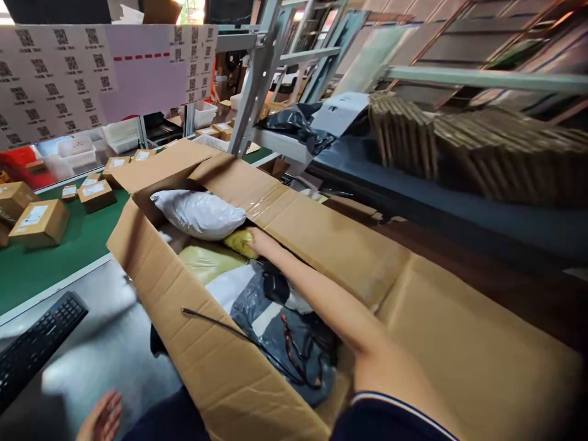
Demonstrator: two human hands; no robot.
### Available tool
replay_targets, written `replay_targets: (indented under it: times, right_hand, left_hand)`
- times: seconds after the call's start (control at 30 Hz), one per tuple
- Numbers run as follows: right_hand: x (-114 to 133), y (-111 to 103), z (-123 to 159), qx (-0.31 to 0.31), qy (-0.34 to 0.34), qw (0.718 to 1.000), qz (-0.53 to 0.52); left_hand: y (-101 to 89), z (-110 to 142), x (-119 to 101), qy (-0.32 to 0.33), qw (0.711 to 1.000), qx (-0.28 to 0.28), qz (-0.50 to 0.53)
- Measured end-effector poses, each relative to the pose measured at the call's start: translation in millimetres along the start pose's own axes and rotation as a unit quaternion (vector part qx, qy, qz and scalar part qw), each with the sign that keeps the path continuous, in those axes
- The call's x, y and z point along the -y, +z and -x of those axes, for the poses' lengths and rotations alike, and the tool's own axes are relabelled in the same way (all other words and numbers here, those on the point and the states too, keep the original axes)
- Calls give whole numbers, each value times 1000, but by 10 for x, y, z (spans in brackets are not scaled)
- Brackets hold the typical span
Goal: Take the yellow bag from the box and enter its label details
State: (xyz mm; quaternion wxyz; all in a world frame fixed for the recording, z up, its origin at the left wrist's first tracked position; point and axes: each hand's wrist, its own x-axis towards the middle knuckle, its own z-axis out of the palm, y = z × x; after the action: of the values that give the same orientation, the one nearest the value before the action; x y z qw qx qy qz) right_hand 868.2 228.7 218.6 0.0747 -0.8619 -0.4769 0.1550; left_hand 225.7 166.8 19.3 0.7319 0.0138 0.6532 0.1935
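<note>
A large open cardboard box [215, 349] lies in front of me with its flaps spread. My right arm reaches deep into it, and my right hand [258, 241] is closed on a small yellow plastic package [241, 243]. Just beyond that package rests a stuffed white mailing bag [199, 213]; a larger pale yellow bag [209, 260] lies beside it. Nearer me in the box are a grey plastic bag [257, 300], a black device [275, 286] and dark cables [294, 349]. Low at the left, my left hand [101, 418] hangs empty over the metal table, fingers apart.
A black keyboard [41, 343] sits on the metal table [110, 331]. Several small labelled cartons [41, 223] stand on a green belt [87, 236]. A panel of printed codes [55, 79] hangs above. Right of the box, a shelf [413, 190] holds stacked flat cardboard [509, 150].
</note>
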Motion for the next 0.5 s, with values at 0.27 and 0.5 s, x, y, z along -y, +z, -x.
replay_targets:
  times: [0.27,0.5]
  right_hand:
    - [-132,-501,347,-95,-73,993,25]
    - [74,-1495,846,-217,-59,974,-32]
  left_hand:
    - [13,98,-295,55,997,-33,47]
    - [480,98,-405,110,994,-5,26]
